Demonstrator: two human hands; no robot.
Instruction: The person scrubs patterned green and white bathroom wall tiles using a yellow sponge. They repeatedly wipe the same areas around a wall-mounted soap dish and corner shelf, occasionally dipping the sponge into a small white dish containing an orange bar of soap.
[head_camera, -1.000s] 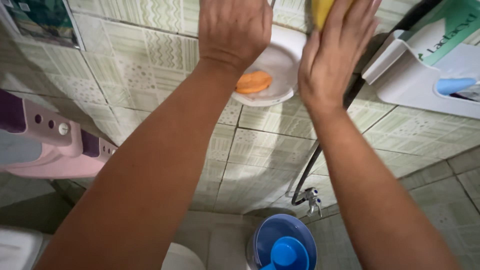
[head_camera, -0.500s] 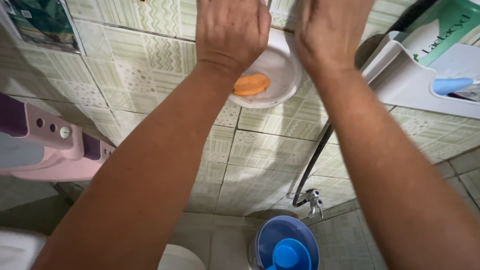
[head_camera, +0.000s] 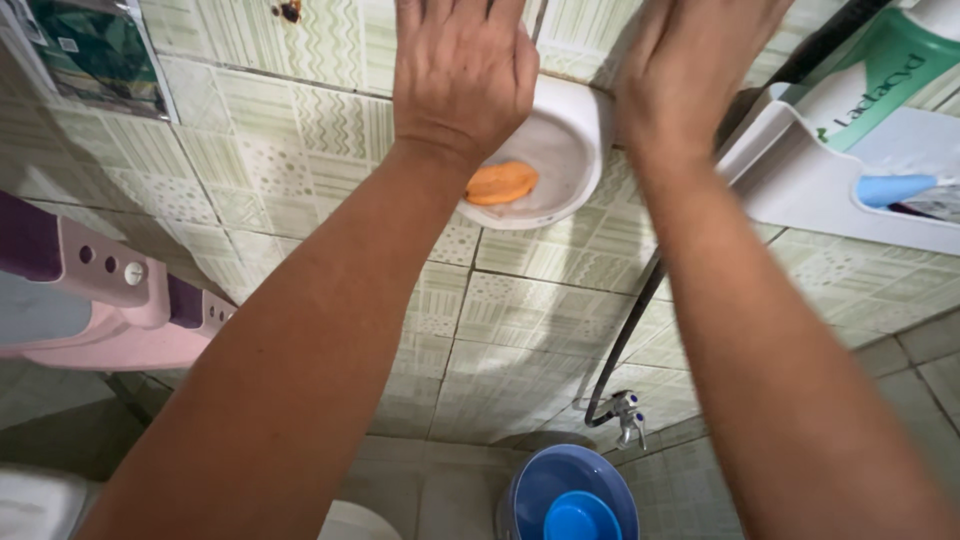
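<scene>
Hands (head_camera: 462, 75) against tiled wall (head_camera: 540, 300); soap dish (head_camera: 570, 150) between

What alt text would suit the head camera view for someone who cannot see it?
Two bare arms reach up a pale green tiled wall, the left hand and right hand either side of a white wall soap dish holding an orange soap bar. Below stand a tap and a blue bucket.
</scene>
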